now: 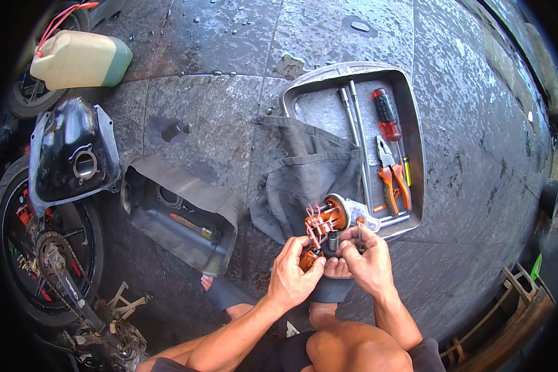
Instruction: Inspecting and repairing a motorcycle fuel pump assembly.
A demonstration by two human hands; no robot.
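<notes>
An orange fuel-pump assembly [325, 215] with pale wires and a metal flange is held up over a grey cloth [307, 173]. My left hand [294, 273] is closed on an orange lower piece [310, 257] of it. My right hand [367, 260] has thumb and fingers closed at the assembly's right, by a small dark cylinder [333, 240] and a thin rod below the flange; exactly which part it grips is unclear. The cloth lies partly in a metal tray [416, 155] holding two long bars [356, 124], a red-black screwdriver [385, 115] and orange-handled pliers [388, 177].
At left are a black tank [68, 142] beside a motorcycle wheel [9, 229], a translucent jug [80, 56], and a dark plastic housing [217, 214] with a brush in it. A wooden stool or frame [508, 335] stands at lower right. My knees and feet are below.
</notes>
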